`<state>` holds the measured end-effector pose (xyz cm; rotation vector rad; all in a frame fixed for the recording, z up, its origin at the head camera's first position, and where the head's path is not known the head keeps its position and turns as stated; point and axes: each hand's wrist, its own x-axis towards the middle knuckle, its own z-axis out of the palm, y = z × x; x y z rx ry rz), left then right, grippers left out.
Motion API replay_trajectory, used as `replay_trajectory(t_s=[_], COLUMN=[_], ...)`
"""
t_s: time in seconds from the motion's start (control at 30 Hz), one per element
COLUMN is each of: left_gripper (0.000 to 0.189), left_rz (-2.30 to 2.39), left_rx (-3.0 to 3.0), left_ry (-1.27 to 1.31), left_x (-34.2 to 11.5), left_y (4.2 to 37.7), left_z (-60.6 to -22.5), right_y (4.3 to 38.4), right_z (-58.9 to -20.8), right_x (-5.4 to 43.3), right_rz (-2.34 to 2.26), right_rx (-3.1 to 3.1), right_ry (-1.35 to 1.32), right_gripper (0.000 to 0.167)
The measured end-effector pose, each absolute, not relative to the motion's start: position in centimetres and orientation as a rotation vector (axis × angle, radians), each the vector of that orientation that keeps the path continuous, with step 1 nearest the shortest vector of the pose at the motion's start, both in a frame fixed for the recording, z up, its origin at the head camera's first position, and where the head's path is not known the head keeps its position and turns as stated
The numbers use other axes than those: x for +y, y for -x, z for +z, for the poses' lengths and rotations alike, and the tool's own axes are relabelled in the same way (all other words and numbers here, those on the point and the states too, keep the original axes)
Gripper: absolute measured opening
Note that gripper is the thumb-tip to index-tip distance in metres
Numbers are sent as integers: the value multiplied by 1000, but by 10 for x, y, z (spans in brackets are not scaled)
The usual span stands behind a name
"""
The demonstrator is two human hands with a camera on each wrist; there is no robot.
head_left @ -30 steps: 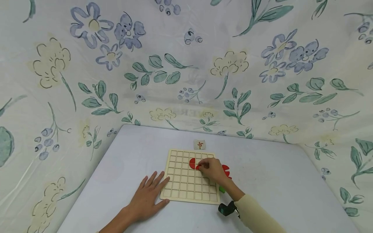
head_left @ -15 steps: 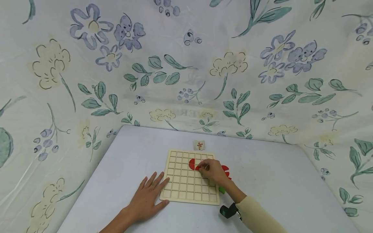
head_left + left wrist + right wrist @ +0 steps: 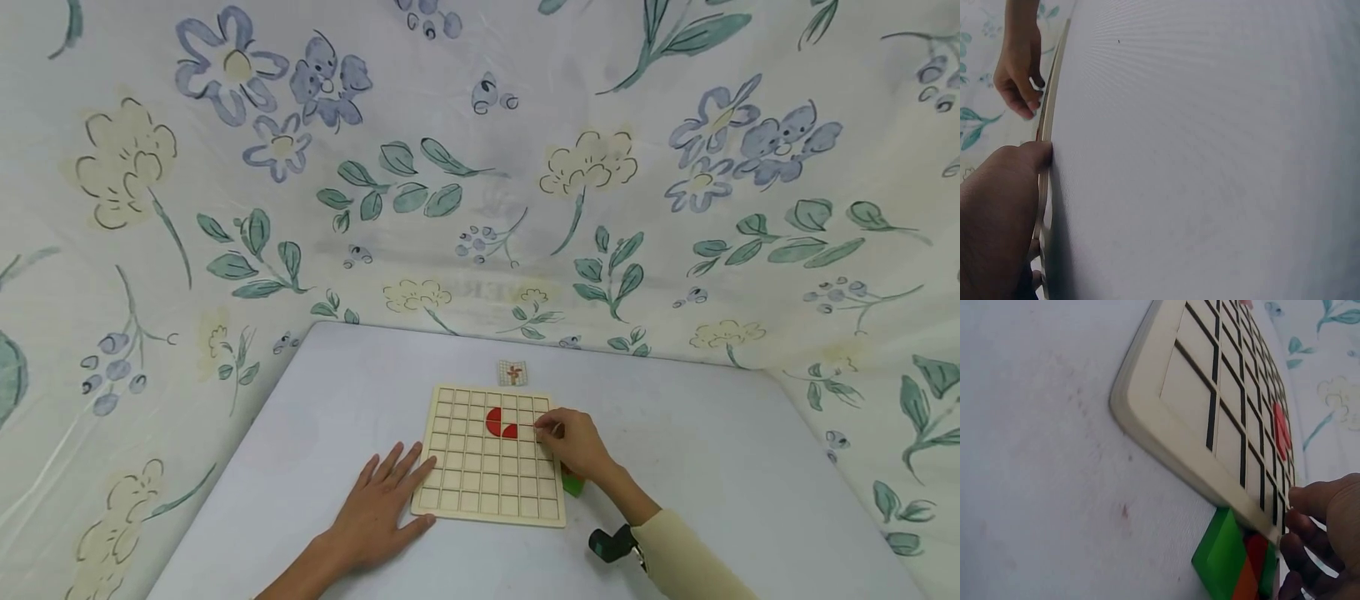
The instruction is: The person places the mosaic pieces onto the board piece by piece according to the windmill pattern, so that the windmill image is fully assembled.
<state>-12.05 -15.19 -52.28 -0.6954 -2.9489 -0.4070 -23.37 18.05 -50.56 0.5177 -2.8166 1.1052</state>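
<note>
The right hand [image 3: 576,442] is by the right edge of the wooden grid board [image 3: 476,479], with its fingers loosely bent and nothing to be seen in them; the left hand [image 3: 378,512] lies with its fingers spread out and holds nothing, and a fingertip and the thumb touch the board's left side, maybe so that the board does not slide; the board lies flat, made of pale, smooth wood with round corners, and thin raised strips cut it into small square boxes; the strips look made to stop flat pieces from moving about; a red half-circle shape [image 3: 493,422] sits in the boxes up toward the far side, and a smaller red curved piece [image 3: 511,432] sits right beside it, each tucked neatly inside the strips; close under the right hand, beside the board's right edge, is a green block [image 3: 1216,547] with flat, shiny sides and sharp corners, with an orange block [image 3: 1245,581] and a dark red block [image 3: 1256,549] next to it, maybe put there to be easy to reach; past the far edge lies a little square card [image 3: 513,372] with a checked back and an orange-red shape on it, perhaps set there to look at; the surface [image 3: 690,450] under it all is white and smooth, and behind it hangs a cloth [image 3: 510,196] with blue flowers and green leaves.
</note>
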Motion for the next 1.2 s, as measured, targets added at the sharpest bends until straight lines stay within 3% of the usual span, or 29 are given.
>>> replay_trajectory(t_s=[0.37,0.9,1.2], left_gripper=[76,76,76], left_rz=[-389,-412,-399], left_rx=[-2950,-2954,-2947], left_ry=[686,696,692], left_x=[-152,-152,-152], left_y=[122,123,123], left_z=[-527,-527,-528], right_y=[234,232,230], right_z=[-506,-503,-507], right_x=[201,219,229], right_rz=[1013,860,813], right_rx=[-2867,-2911,-2950], right_ry=[-336,-180,-134], right_gripper=[26,31,20])
